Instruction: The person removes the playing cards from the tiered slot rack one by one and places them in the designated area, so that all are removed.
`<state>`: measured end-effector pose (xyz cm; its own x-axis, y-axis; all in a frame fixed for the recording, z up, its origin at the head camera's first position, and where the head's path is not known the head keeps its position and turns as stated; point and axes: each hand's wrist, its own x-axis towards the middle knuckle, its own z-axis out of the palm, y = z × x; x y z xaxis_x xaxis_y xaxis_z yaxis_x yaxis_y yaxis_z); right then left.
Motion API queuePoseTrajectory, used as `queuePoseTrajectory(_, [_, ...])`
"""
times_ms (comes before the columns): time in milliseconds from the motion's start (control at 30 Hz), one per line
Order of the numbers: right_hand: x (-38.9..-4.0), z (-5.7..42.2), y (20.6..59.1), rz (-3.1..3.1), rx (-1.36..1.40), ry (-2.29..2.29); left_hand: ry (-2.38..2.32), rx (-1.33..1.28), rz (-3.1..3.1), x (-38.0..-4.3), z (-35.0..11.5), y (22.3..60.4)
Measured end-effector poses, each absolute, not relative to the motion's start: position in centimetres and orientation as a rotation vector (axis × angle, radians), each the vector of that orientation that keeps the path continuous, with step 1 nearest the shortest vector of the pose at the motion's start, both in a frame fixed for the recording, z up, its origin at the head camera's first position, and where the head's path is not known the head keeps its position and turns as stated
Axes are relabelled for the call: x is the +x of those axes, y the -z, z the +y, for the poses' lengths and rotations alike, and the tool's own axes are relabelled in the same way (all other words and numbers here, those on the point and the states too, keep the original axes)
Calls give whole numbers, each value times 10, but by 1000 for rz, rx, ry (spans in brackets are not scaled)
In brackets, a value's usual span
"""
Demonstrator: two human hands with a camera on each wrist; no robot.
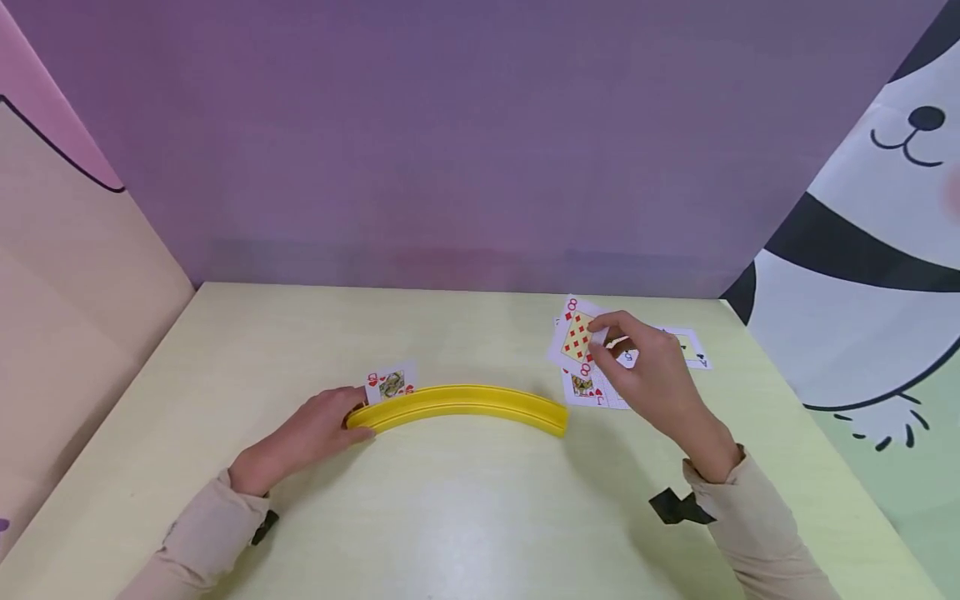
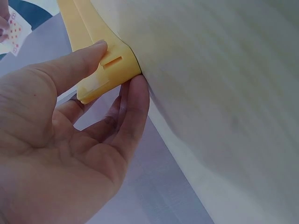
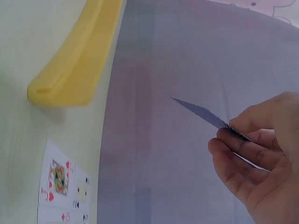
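Note:
A yellow curved card holder (image 1: 465, 402) stands on the table, arched away from me. My left hand (image 1: 315, 429) grips its left end, thumb on the near side and fingers round the back. The queen of hearts (image 1: 392, 384) stands upright at that end, its lower edge hidden by the holder. To the right, my right hand (image 1: 660, 379) pinches the eight of diamonds (image 1: 576, 333) between thumb and fingers, face toward me. In the right wrist view the held card (image 3: 201, 112) is seen nearly edge-on, raised above the table.
Several face-up cards lie at the table's back right, among them the jack of hearts (image 1: 583, 387), partly covered by the held card and right hand. A purple wall (image 1: 465, 150) rises behind the table (image 1: 450, 517), and printed panels stand at both sides.

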<state>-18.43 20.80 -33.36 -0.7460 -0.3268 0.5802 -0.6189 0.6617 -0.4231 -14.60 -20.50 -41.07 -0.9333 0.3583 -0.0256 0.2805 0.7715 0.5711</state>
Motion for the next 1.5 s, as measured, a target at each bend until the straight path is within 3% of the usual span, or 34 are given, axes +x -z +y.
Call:
queuePoseTrajectory(933, [-231,312,380,-2559,321,-837,-897,504,2827,-146,-209,409])
queuePoseTrajectory(1500, [-246,351,414,-2812,315,-836,-896,507,2836,-147,-210,410])
